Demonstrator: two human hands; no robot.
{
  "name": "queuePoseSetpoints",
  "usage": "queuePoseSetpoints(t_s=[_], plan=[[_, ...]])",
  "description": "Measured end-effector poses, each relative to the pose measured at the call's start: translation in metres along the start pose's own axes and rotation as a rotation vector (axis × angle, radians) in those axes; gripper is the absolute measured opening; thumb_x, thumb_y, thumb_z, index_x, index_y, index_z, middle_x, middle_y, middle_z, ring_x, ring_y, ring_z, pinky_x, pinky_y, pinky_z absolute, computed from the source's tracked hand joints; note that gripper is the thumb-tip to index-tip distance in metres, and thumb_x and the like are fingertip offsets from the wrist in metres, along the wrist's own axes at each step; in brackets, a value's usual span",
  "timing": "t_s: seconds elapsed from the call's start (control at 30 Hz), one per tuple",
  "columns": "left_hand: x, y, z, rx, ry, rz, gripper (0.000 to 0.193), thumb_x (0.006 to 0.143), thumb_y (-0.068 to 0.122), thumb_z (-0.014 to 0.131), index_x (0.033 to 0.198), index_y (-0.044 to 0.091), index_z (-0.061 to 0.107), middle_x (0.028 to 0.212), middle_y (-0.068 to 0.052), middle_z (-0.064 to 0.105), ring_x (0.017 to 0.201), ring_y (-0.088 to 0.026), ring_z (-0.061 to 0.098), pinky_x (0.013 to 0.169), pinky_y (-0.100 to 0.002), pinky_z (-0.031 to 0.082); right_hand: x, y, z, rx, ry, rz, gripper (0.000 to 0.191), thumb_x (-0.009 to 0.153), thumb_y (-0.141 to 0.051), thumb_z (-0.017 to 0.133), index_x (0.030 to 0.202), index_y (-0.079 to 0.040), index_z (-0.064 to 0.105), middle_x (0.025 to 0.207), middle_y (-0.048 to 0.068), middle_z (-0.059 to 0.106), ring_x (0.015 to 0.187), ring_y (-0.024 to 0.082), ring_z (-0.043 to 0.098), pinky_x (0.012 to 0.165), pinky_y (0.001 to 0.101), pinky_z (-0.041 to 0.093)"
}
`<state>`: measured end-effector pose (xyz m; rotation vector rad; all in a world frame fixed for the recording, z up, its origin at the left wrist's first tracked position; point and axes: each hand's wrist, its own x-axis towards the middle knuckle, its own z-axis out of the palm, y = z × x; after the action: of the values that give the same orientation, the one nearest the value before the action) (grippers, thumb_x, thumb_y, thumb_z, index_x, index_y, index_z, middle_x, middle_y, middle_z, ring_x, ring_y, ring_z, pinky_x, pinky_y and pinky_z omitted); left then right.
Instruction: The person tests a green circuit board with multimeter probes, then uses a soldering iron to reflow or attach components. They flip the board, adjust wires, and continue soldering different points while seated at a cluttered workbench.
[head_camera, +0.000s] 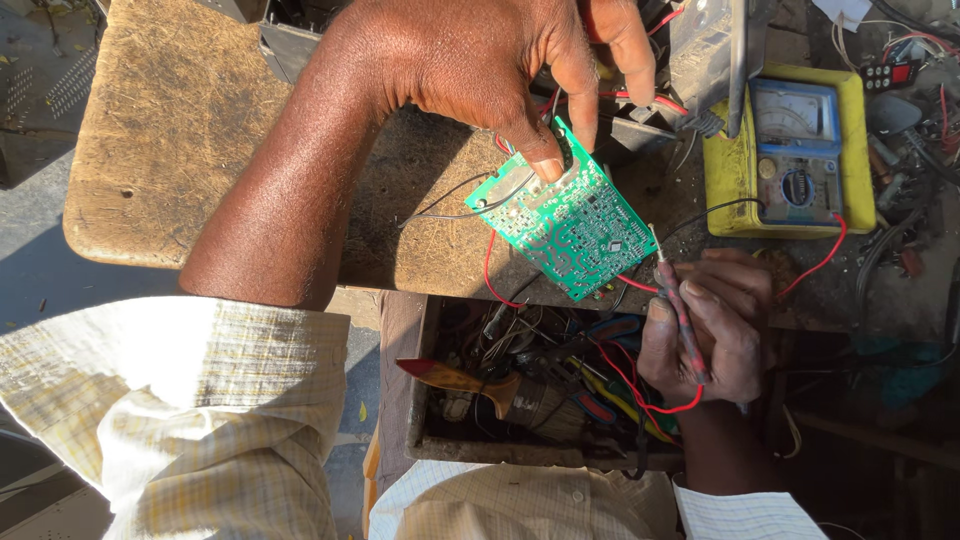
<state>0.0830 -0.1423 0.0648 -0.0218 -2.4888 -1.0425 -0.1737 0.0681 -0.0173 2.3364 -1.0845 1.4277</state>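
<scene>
- The left hand (480, 60) reaches in from the upper centre of the frame and pinches the green circuit board (562, 215) by its upper edge, thumb pressed on the near face and fingers (583, 95) curled over the top.
- The board sits tilted at the centre of the frame, lifted above the worn wooden bench (180, 140), with thin black and red wires trailing off its left and lower edges.
- The right hand (710, 325), at centre right, is closed around 2 test probes (680, 310), red and dark, held like pens; their metal tips point up toward the board's lower right corner. Whether a tip touches the board cannot be told.
- A red lead (825, 255) runs from that hand up to the yellow analogue multimeter (790, 150) lying at upper right.
- Below the board, at lower centre, an open drawer (425, 440) holds tangled wires and a wooden-handled tool (480, 385).
- Pale checked sleeves (200, 420) fill the lower left.
</scene>
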Motion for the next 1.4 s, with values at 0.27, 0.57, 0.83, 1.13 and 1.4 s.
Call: queuePoseSetpoints(t_s=[0.27,0.57,0.83,1.13,1.4], plan=[[0.002,-0.003,0.001,-0.016,-0.028,-0.014,0.028,0.08,0.017,0.09,0.105,0.01,0.081,0.136,-0.007,0.062,0.115,-0.019,0.065,0.085,-0.032,0.058,-0.017,0.008,0.004,0.123,0.045,0.151,0.022,0.102,0.0,0.068,0.121,-0.002,0.057,0.113,0.016,0.067,0.1,0.028,0.064,0.088,0.0414,0.058],[0.004,0.007,-0.001,0.056,-0.023,0.074,0.028,0.075,0.016,0.089,0.1,0.007,0.08,0.132,-0.01,0.063,0.115,-0.024,0.061,0.084,-0.036,0.055,-0.022,0.01,0.005,0.165,0.083,0.196,0.023,0.101,0.002,0.069,0.12,-0.001,0.057,0.111,0.015,0.066,0.1,0.027,0.065,0.089,0.0411,0.058],[0.006,0.011,0.001,0.021,-0.041,-0.077,0.028,0.077,0.021,0.088,0.102,0.011,0.08,0.136,-0.004,0.064,0.116,-0.019,0.065,0.088,-0.032,0.057,-0.019,0.011,0.003,0.202,0.083,0.181,0.019,0.098,0.003,0.069,0.114,-0.001,0.059,0.106,0.014,0.065,0.096,0.028,0.064,0.087,0.0411,0.058],[0.003,0.006,0.002,0.015,-0.029,-0.031,0.025,0.08,0.02,0.087,0.101,0.009,0.079,0.134,-0.006,0.062,0.119,-0.021,0.062,0.092,-0.033,0.055,-0.021,0.014,0.001,0.222,0.08,0.237,0.019,0.099,0.007,0.073,0.113,0.0,0.061,0.102,0.014,0.066,0.091,0.027,0.066,0.083,0.0389,0.058],[0.004,0.005,0.003,0.016,-0.008,0.003,0.025,0.076,0.018,0.087,0.098,0.008,0.078,0.131,-0.008,0.063,0.119,-0.023,0.061,0.092,-0.034,0.054,-0.021,0.016,0.0,0.231,0.031,0.21,0.022,0.096,0.004,0.074,0.116,-0.001,0.064,0.102,0.012,0.067,0.091,0.026,0.066,0.085,0.0398,0.058]])
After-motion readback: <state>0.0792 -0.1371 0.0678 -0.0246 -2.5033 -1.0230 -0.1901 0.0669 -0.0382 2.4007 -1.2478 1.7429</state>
